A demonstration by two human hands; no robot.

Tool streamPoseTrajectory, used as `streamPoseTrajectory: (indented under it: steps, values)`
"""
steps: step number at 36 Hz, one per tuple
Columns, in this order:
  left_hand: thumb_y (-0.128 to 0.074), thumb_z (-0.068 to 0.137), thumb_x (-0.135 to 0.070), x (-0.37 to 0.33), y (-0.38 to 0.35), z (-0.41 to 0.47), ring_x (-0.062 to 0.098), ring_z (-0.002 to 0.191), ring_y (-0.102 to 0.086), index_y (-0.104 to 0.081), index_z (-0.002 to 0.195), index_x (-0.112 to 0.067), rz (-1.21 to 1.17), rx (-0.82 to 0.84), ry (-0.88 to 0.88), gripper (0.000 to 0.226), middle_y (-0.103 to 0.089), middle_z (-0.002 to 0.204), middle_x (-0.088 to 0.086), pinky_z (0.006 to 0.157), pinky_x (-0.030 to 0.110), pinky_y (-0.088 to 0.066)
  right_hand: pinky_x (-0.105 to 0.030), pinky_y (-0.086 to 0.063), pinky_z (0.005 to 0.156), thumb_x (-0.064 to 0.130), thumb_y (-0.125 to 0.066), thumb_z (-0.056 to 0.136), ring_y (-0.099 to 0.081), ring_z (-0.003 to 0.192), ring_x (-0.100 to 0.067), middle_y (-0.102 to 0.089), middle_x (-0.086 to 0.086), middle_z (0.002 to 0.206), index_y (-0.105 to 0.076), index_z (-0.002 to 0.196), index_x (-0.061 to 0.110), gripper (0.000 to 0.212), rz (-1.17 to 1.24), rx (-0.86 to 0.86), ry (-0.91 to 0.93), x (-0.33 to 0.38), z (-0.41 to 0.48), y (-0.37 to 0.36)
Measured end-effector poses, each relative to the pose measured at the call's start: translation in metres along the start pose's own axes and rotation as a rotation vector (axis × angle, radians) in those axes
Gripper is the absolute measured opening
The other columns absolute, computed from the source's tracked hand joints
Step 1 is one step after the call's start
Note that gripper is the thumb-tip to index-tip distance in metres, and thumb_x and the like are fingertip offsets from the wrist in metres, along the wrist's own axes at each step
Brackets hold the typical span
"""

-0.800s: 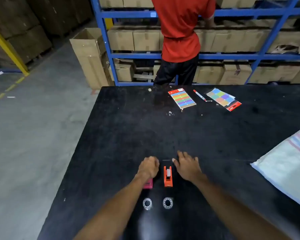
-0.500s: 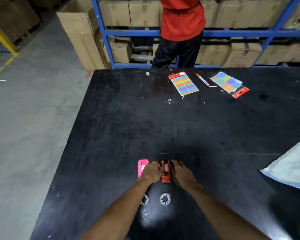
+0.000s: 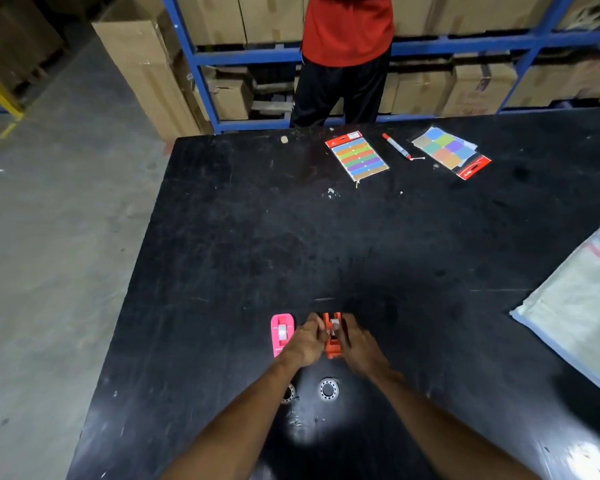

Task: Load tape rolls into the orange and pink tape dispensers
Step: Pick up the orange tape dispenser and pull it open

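An orange tape dispenser (image 3: 333, 344) stands on the black table (image 3: 222, 258) near its front. My left hand (image 3: 305, 342) grips its left side and my right hand (image 3: 359, 342) grips its right side, fingers pinched around the top. A pink tape dispenser (image 3: 282, 333) lies just left of my left hand, untouched. Two small tape rolls lie flat nearer me: one (image 3: 328, 389) in plain sight, the other (image 3: 289, 393) half hidden by my left forearm.
At the table's far edge lie a pack of coloured strips (image 3: 357, 157), a red marker (image 3: 396, 146) and a pack of coloured squares (image 3: 447, 150). A woven sack (image 3: 575, 306) covers the right side. A person in a red shirt (image 3: 347, 26) stands beyond, before blue shelving with cartons.
Both hands have closed in from either side onto the orange dispenser. My left hand left the pink dispenser, which now shows fully. The view has tilted down and drawn back.
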State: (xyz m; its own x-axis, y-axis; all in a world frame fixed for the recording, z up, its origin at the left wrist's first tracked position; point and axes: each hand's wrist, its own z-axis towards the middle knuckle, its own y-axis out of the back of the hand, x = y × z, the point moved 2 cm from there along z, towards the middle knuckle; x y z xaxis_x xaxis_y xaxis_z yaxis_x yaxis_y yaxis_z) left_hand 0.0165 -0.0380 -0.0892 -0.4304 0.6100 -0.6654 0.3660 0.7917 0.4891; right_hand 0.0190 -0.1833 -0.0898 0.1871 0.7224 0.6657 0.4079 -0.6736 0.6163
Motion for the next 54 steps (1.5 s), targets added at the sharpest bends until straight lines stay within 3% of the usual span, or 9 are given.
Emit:
streamPoseTrajectory:
  steps: [3, 6, 11, 18, 33, 42, 48, 51, 54]
  values:
    - [-0.058, 0.096, -0.026, -0.008, 0.005, -0.004, 0.007, 0.058, -0.049, -0.045, 0.090, -0.022, -0.151, -0.019, -0.027, 0.015, -0.055, 0.071, -0.004, 0.067, 0.036, -0.047, -0.045, -0.053, 0.087, 0.053, -0.035, 0.102, -0.068, 0.102, -0.038, -0.072, -0.008, 0.111, -0.043, 0.118, 0.032, 0.028, 0.119, 0.000, -0.008, -0.003, -0.004, 0.008]
    - [-0.059, 0.096, -0.014, -0.019, 0.006, -0.013, 0.004, 0.056, -0.057, -0.045, 0.094, -0.019, -0.318, 0.037, -0.029, 0.015, -0.059, 0.071, -0.001, 0.063, 0.025, -0.052, -0.037, -0.045, 0.103, 0.057, -0.031, 0.102, -0.062, 0.117, -0.024, -0.064, 0.001, 0.126, -0.032, 0.143, 0.039, 0.045, 0.222, 0.037, -0.011, 0.005, -0.012, 0.017]
    - [-0.061, 0.095, -0.014, -0.022, 0.005, -0.024, 0.002, 0.055, -0.061, -0.046, 0.103, -0.014, -0.407, 0.057, -0.048, 0.016, -0.060, 0.068, -0.001, 0.069, 0.027, -0.056, -0.033, -0.044, 0.102, 0.053, -0.031, 0.103, -0.062, 0.114, -0.018, -0.063, 0.004, 0.125, -0.029, 0.147, 0.038, 0.046, 0.305, 0.069, 0.037, 0.013, -0.026, 0.024]
    - [-0.065, 0.092, -0.013, -0.031, 0.005, -0.033, 0.012, 0.060, -0.063, -0.046, 0.110, -0.008, -0.485, 0.038, -0.014, 0.027, -0.064, 0.070, 0.003, 0.082, 0.043, -0.057, -0.043, -0.058, 0.087, 0.059, -0.028, 0.101, -0.069, 0.086, -0.015, -0.071, -0.003, 0.106, -0.034, 0.131, 0.042, 0.035, 0.293, 0.022, 0.071, 0.006, -0.029, 0.026]
    - [-0.071, 0.087, -0.007, -0.043, -0.007, -0.022, 0.010, 0.052, -0.068, -0.045, 0.117, -0.002, -0.671, -0.004, 0.038, 0.040, -0.065, 0.075, 0.013, 0.056, 0.024, -0.061, -0.030, -0.058, 0.067, 0.057, -0.025, 0.102, -0.072, 0.075, -0.009, -0.071, -0.002, 0.097, -0.040, 0.118, 0.037, 0.030, 0.298, 0.059, 0.103, -0.002, -0.026, 0.052]
    - [-0.074, 0.085, -0.010, -0.044, -0.010, -0.009, 0.020, 0.066, -0.073, -0.057, 0.119, 0.006, -0.741, 0.004, 0.018, 0.041, -0.072, 0.093, 0.025, 0.074, 0.035, -0.063, -0.012, -0.052, 0.064, 0.046, -0.028, 0.105, -0.067, 0.077, 0.002, -0.069, -0.003, 0.097, -0.043, 0.117, 0.026, 0.027, 0.276, 0.054, 0.157, -0.002, -0.017, 0.058]
    - [-0.071, 0.088, -0.011, -0.040, -0.007, -0.009, 0.024, 0.077, -0.076, -0.076, 0.097, -0.001, -0.736, 0.070, -0.002, 0.015, -0.078, 0.085, 0.014, 0.080, 0.035, -0.063, -0.017, -0.052, 0.058, 0.049, -0.026, 0.105, -0.066, 0.062, -0.001, -0.067, -0.003, 0.084, -0.041, 0.114, 0.028, 0.028, 0.233, 0.096, 0.174, 0.006, -0.015, 0.061]
    - [-0.071, 0.088, -0.013, -0.040, -0.004, -0.010, 0.035, 0.091, -0.074, -0.076, 0.099, 0.001, -0.730, 0.069, -0.008, 0.019, -0.076, 0.095, 0.023, 0.089, 0.043, -0.060, -0.029, -0.058, 0.061, 0.051, -0.025, 0.104, -0.067, 0.063, -0.006, -0.067, -0.005, 0.084, -0.041, 0.111, 0.029, 0.028, 0.251, 0.083, 0.175, 0.008, -0.016, 0.060]
    - [-0.069, 0.090, -0.014, -0.040, -0.001, -0.012, 0.037, 0.094, -0.072, -0.075, 0.100, 0.004, -0.716, 0.085, -0.019, 0.021, -0.072, 0.102, 0.030, 0.091, 0.045, -0.059, -0.023, -0.052, 0.052, 0.052, -0.023, 0.104, -0.068, 0.063, -0.007, -0.067, -0.006, 0.087, -0.041, 0.111, 0.027, 0.032, 0.272, 0.126, 0.146, 0.011, -0.019, 0.061]
